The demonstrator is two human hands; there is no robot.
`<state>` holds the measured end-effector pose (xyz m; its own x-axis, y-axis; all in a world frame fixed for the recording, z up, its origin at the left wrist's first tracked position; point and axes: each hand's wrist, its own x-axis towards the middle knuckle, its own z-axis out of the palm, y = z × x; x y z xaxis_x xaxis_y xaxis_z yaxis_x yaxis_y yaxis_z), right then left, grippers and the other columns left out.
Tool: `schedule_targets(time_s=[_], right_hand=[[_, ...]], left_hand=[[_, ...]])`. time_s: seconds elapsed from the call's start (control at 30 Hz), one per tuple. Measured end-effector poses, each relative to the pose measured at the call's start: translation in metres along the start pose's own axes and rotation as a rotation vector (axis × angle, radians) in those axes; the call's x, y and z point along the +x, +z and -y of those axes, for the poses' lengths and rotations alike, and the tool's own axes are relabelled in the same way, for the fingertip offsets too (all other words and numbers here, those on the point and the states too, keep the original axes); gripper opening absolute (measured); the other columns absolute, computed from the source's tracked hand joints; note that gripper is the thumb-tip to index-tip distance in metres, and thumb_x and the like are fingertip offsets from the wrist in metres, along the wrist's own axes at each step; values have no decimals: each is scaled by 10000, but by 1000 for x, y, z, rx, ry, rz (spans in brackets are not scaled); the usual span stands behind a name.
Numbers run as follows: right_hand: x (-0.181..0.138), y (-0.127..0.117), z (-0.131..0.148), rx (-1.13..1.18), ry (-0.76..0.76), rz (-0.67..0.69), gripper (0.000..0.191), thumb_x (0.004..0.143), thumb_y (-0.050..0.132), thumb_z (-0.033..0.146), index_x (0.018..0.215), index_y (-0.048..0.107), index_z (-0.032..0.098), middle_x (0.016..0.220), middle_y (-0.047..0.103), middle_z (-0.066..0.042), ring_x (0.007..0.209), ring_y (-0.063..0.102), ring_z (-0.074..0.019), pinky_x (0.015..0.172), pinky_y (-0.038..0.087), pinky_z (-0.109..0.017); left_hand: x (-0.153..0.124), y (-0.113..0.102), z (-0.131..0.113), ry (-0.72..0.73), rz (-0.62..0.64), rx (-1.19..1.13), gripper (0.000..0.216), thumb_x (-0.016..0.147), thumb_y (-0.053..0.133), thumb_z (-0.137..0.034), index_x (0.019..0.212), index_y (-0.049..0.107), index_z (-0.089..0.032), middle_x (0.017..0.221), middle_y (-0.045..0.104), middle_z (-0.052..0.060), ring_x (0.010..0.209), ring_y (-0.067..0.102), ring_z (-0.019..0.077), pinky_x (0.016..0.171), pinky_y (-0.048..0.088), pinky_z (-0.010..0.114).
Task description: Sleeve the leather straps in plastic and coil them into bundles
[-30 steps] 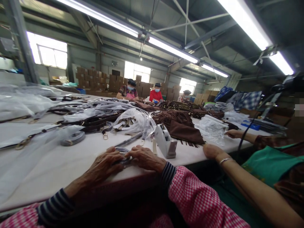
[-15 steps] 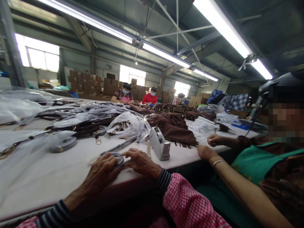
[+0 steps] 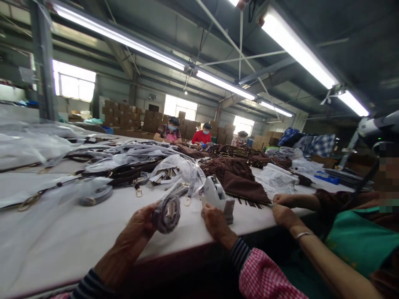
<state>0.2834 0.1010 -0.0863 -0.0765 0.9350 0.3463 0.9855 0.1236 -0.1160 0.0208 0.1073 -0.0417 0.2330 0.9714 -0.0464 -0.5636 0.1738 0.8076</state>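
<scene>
A coiled grey strap in clear wrap (image 3: 166,214) is pinched in my left hand (image 3: 141,226), lifted above the white table. My right hand (image 3: 215,222) is at the near left side of the grey tape dispenser (image 3: 229,209), its fingers curled together against it. What those fingers grip, perhaps the tape's end, is hidden. Just behind the coil lies another wrapped strap with a metal clasp (image 3: 187,201). A second coiled strap (image 3: 96,196) rests on the table to the left.
Brown fringed fabric pieces (image 3: 245,187) are heaped behind the dispenser. Bagged straps (image 3: 134,153) and clear plastic sleeves (image 3: 28,145) cover the table's far and left parts. A co-worker's hands (image 3: 285,209) hold a brown piece at the right. Several people sit across the table.
My left hand has raised the coil off the table and turned it on edge. My right hand has left the coil and moved right to the tape dispenser. The view has shifted left.
</scene>
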Motion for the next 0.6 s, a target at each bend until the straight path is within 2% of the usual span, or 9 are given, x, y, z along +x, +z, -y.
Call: schedule_targets(time_s=[0.1,0.2,0.27,0.33,0.37,0.4,0.5,0.6], right_hand=[[-2,3,-4,5,24,-90,252,991,500,81,861,698,165,991,719,-116,869,723,-231,775,546,-319],[-19,-7,2,53,29,-228,240,1028,489,122,913,695,166,1010,721,-123,933,730,-243,817,570,-340],[-37,-20,16,201,-76,-449,218,1042,496,145,942,686,186,999,725,-106,951,732,-227,840,585,-337],[-58,-35,35,386,-243,-678,172,1028,537,124,1011,681,218,1000,732,-82,958,735,-206,850,595,-319],[-69,-42,45,452,-320,-731,184,1012,561,100,1060,677,234,1009,735,-74,960,735,-199,851,599,-312],[-78,-49,55,487,-384,-737,224,995,576,74,1106,670,245,1016,736,-70,955,735,-195,845,601,-306],[-99,-62,74,484,-540,-639,339,960,567,11,1194,648,243,1040,738,-88,920,732,-200,819,605,-309],[-108,-64,79,414,-620,-579,331,958,540,2,1192,644,213,1031,743,-107,858,714,-207,777,597,-325]], left_hand=[[-7,-1,6,-71,-55,-80,118,818,673,-85,810,778,-136,844,744,53,680,666,123,642,587,199],[-8,-5,7,-46,-9,-29,144,767,707,-67,848,797,-146,920,763,53,773,693,138,723,601,211],[-9,-6,6,-15,81,51,189,717,774,-95,893,812,-152,980,777,55,866,701,162,799,594,225],[-13,-2,2,5,150,130,219,702,817,-167,921,820,-161,1008,785,61,919,699,193,841,584,257],[-16,2,0,18,165,169,223,696,826,-195,917,823,-168,1000,788,63,924,698,210,846,582,279],[-20,6,-3,37,169,214,216,686,828,-208,899,824,-176,978,789,64,918,697,227,844,581,305],[-33,19,-8,127,198,365,217,627,820,-164,839,823,-209,923,787,61,912,691,270,840,578,358],[-38,21,-6,146,265,413,288,599,817,-128,871,826,-223,951,785,61,887,677,264,794,571,339]])
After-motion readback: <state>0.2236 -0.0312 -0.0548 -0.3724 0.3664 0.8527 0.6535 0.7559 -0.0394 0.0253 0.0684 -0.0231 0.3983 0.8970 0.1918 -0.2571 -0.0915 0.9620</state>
